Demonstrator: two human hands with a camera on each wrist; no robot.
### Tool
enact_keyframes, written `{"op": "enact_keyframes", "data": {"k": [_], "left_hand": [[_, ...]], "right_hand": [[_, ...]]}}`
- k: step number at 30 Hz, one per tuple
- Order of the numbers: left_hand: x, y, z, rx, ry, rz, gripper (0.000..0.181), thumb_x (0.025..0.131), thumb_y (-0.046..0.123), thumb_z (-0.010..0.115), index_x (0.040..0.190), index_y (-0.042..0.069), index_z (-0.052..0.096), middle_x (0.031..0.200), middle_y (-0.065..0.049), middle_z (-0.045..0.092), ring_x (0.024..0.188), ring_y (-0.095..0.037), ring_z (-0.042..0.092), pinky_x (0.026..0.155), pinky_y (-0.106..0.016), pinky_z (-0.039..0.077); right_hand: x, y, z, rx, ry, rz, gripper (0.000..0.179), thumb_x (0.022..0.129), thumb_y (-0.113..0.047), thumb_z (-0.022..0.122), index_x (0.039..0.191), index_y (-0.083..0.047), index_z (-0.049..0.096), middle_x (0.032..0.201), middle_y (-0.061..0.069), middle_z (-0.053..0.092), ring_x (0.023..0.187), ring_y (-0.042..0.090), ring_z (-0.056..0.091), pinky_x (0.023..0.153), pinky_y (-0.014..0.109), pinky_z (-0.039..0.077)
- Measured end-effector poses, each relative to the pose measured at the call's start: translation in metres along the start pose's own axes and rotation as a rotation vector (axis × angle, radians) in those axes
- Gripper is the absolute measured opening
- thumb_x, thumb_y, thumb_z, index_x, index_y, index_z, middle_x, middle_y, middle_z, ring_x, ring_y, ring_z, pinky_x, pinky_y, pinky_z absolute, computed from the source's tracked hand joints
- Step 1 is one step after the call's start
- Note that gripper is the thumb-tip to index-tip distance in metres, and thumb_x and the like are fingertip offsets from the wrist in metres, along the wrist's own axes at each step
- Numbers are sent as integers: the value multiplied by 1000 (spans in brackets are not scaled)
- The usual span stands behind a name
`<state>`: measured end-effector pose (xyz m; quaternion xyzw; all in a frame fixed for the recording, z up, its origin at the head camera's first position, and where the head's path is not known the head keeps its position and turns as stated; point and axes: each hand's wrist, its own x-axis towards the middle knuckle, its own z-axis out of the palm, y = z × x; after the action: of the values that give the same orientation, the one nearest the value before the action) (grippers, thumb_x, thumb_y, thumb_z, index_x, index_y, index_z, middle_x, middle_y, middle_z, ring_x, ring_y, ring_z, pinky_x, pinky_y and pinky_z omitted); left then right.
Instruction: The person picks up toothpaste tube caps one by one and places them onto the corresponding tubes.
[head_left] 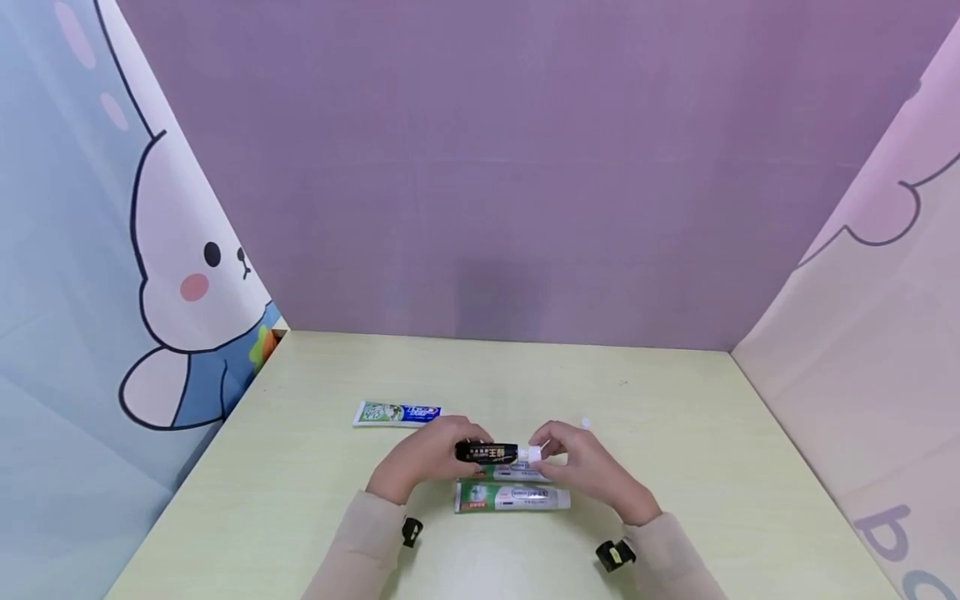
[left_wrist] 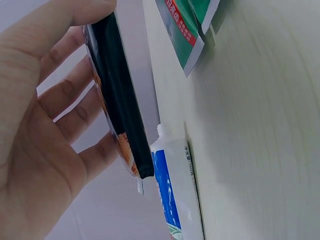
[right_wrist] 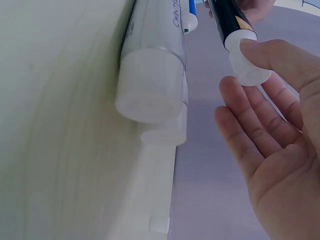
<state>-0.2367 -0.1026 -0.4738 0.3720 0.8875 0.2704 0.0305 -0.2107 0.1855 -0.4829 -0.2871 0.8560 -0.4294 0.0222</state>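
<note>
My left hand (head_left: 438,450) holds a black toothpaste tube (head_left: 489,452) by its crimped end and edges, lifted above the table. At the tube's other end, my right hand (head_left: 583,462) pinches its white cap (right_wrist: 250,67) between thumb and fingers. The cap sits at the neck, in line with the tube. Below the hands lie two green-and-white toothpaste tubes (head_left: 513,498), side by side with their white caps to the right; the farther one is partly covered by the black tube and hands.
A blue, green and white toothpaste tube (head_left: 393,414) lies behind my left hand, its bare threaded nozzle (left_wrist: 162,131) showing in the left wrist view. Beyond my right hand a small white cap (head_left: 585,423) rests on the table (head_left: 675,400). A purple panel (head_left: 510,167) stands at the back.
</note>
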Motion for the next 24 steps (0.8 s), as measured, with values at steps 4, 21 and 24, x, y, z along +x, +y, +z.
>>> {"op": "enact_keyframes", "data": {"k": [4,21,24], "left_hand": [[0,1,1,5,-4,-4,35,82,20,82,116,20,74,105,11,68,93,-4,60,89,-29,51],[-1,1,3,-8,11,19,36,81,18,82,116,21,74,105,12,68,93,-4,60,89,-29,51],[-2,2,2,-12,15,22,36,81,17,82,116,20,74,105,11,68,93,-4,60,89,-29,51]], "right_hand": [[0,-1,3,20,-3,-5,23,88,-15,78,108,-15,65,103,-7,66,91,15,66,85,44,56],[2,-2,12,44,2,-23,15,95,-19,70,109,-13,66,94,-3,67,83,14,65,75,33,56],[2,-4,13,27,-8,1,14,100,-26,64,111,-16,66,93,-3,67,82,11,63,75,30,55]]}}
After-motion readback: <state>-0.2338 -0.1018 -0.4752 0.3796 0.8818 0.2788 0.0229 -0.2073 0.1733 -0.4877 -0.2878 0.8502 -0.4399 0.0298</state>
